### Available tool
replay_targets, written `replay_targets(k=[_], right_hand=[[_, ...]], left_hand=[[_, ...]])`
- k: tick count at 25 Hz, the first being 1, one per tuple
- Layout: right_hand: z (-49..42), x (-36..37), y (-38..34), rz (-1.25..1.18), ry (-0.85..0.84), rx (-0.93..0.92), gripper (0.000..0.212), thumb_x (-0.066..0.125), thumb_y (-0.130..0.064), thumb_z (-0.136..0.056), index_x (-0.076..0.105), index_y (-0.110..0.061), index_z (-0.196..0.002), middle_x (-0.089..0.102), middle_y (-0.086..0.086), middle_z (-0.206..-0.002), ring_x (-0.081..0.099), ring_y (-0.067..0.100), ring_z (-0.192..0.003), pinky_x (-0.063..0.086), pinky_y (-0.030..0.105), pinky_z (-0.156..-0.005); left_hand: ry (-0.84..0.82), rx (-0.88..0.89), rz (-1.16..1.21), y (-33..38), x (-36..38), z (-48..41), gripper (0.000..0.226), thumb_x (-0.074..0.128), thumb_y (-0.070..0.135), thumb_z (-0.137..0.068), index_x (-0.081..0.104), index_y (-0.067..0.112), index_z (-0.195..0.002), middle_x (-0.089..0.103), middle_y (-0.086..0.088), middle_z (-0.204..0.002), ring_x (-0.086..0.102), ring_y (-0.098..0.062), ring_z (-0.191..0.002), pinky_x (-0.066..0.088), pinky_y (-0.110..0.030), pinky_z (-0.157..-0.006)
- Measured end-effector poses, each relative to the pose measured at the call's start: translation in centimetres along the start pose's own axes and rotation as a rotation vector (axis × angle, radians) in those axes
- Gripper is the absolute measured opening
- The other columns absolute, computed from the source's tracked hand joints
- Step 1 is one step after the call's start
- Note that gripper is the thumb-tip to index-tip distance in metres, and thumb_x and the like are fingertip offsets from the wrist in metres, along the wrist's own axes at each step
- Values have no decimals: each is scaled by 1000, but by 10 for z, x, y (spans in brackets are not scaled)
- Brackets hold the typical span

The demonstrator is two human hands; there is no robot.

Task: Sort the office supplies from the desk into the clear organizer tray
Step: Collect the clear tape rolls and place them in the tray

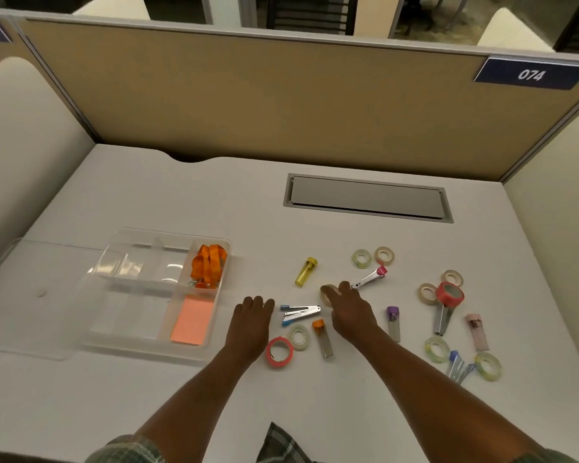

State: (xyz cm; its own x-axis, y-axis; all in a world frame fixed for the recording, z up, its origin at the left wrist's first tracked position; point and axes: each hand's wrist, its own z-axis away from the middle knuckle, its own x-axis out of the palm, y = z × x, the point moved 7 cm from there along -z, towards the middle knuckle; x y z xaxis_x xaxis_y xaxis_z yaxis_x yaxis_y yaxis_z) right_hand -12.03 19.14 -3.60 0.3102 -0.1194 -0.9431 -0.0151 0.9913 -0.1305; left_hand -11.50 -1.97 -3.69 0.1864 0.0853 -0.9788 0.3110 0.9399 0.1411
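The clear organizer tray (pixel 216 241) lies at the left of the desk. Its right-hand compartments hold an orange lanyard (pixel 209 264) and a pink sticky-note pad (pixel 191 320). My right hand (pixel 350 310) has its fingers closed over a beige tape roll (pixel 326 291) at mid-desk. My left hand (pixel 251 317) rests on the desk between the tray and a blue mini stapler (pixel 300 312), holding nothing. A yellow tube (pixel 306 272), a pink-ended stapler (pixel 370 278), an orange-capped tube (pixel 323 339), a red tape roll (pixel 279 352) and a clear tape roll (pixel 299 336) lie around my hands.
Further right lie a purple-capped tube (pixel 393 324), scissors (pixel 443 317) under a red tape roll (pixel 449 294), a pink tube (pixel 477 332) and several more tape rolls. A grey cable hatch (pixel 368 198) is set in the desk behind. Tan partition walls enclose the desk.
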Motion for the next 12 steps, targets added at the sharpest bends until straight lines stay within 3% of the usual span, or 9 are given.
replay_targets(k=[7, 9, 12], right_hand=[[-2, -5, 0, 58, 60, -12, 37, 46, -11, -94, 44, -19, -129, 51, 5, -121, 58, 26, -100, 53, 35, -74], [-3, -14, 1, -157, 110, 77, 38, 55, -18, -90, 47, -20, -128, 52, 5, -117, 60, 27, -99, 51, 36, -76], [-2, -27, 1, -694, 237, 307, 42, 66, -28, -85, 54, -21, -124, 61, 5, -109, 62, 25, -98, 53, 38, -85]], left_hand=[[-64, -21, -27, -5, 4, 13, 45, 47, 3, -91, 46, 11, -135, 43, -13, -139, 46, -28, -117, 44, -32, -90], [-55, -40, -4, -9, -2, 11, 44, 49, 4, -88, 47, 14, -131, 49, -9, -130, 48, -25, -113, 43, -31, -85], [97, -89, 195, -21, -30, 6, 41, 60, 17, -83, 54, 15, -123, 57, -5, -115, 54, -22, -103, 47, -31, -81]])
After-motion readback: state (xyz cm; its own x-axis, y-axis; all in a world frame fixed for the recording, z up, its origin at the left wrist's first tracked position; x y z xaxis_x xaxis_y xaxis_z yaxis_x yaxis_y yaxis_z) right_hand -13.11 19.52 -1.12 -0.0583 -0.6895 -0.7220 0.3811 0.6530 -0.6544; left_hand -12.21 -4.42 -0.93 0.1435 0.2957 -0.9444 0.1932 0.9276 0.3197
